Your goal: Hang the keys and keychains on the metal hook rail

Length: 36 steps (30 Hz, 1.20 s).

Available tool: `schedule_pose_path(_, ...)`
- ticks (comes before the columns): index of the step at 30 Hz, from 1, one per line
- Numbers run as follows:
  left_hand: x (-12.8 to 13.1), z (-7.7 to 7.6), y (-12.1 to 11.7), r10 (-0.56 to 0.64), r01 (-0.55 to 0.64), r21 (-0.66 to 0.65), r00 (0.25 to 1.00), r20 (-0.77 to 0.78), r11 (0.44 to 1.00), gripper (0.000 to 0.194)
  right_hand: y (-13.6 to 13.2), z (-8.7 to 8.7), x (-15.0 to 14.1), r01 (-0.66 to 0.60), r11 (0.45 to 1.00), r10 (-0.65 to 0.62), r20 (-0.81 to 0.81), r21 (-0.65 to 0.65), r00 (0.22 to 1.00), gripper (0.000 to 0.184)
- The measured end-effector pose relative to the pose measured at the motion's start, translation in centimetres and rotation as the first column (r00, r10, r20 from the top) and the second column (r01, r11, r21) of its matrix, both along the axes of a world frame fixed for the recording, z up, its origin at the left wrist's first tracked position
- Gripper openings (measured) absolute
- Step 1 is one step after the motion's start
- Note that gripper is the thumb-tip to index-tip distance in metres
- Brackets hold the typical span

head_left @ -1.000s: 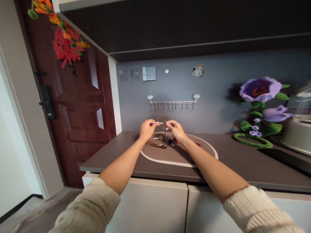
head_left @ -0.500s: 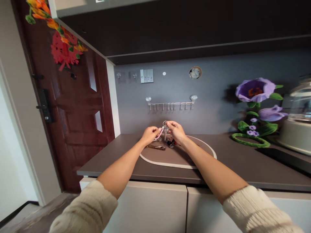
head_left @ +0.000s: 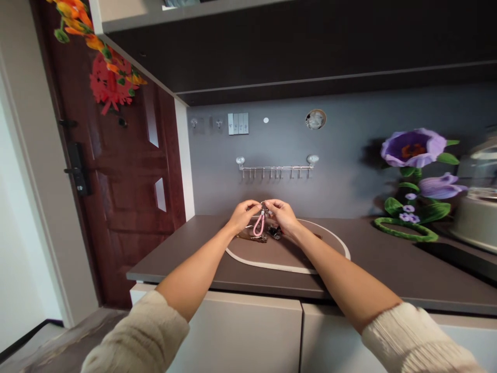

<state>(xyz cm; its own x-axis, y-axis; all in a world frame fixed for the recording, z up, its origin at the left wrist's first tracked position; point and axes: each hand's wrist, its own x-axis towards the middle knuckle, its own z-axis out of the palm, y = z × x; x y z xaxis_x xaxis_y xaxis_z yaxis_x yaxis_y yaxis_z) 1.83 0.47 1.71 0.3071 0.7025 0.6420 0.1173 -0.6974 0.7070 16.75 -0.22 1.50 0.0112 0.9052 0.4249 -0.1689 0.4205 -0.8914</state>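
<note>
Both hands meet above a brown mat with a pale rim [head_left: 272,266]. Between them is a metal key ring [head_left: 263,203], pinched by my left hand [head_left: 244,214] from one side and by my right hand [head_left: 282,213] from the other. A pink loop strap [head_left: 259,226] hangs down from the ring, with small metal parts beside it partly hidden by my right fingers. On the mat below lie a brown item with metal bits [head_left: 252,237] and a small dark item [head_left: 275,232], both partly covered and too small to name.
A clear rail with several hooks [head_left: 275,168] is mounted on the grey back wall. Purple felt flowers on a green ring base [head_left: 406,237] stand at the right, beside a domed appliance [head_left: 476,217]. An overhead cabinet [head_left: 272,52] hangs above; a red-brown door [head_left: 128,176] is at left.
My left hand has let go of the pink strap, which now dangles, and has risen to pinch the ring. The view has shifted slightly.
</note>
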Motion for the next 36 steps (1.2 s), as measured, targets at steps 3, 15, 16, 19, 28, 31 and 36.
schedule_pose_path(3,0.0,0.0,0.3,0.069,-0.069,0.0,0.998,-0.003,0.998,0.027,0.1,-0.3,-0.1,-0.012,1.0,0.01,0.059,0.024,0.998,0.033)
schedule_pose_path(15,-0.1,0.1,1.0,0.145,-0.146,0.005,0.984,0.107,0.989,0.02,-0.6,0.0,-0.2,0.025,0.999,-0.03,0.199,0.029,0.979,0.031)
schedule_pose_path(16,-0.1,0.0,1.1,0.147,-0.149,0.012,0.983,0.111,0.989,0.02,-0.7,0.0,-0.2,0.034,0.999,-0.042,0.212,0.039,0.976,0.031)
schedule_pose_path(19,-0.1,-0.1,1.4,0.157,-0.162,0.029,0.981,0.115,0.986,0.02,-1.1,0.2,-0.3,0.059,0.993,-0.083,0.263,0.099,0.961,0.031)
schedule_pose_path(28,0.0,-0.1,1.4,0.249,-0.26,0.097,0.962,0.113,0.961,0.018,-0.3,0.6,-0.6,0.12,0.962,-0.203,0.35,0.246,0.914,0.029)
schedule_pose_path(31,-0.2,-0.2,1.8,0.321,-0.34,0.121,0.935,0.153,0.933,0.022,0.3,0.9,-0.7,0.133,0.953,-0.23,0.366,0.271,0.902,0.028)
schedule_pose_path(36,-1.3,-0.2,2.8,0.525,-0.54,0.079,0.838,0.151,0.838,0.027,2.1,1.8,-1.2,0.161,0.958,-0.228,0.292,0.237,0.929,0.03)
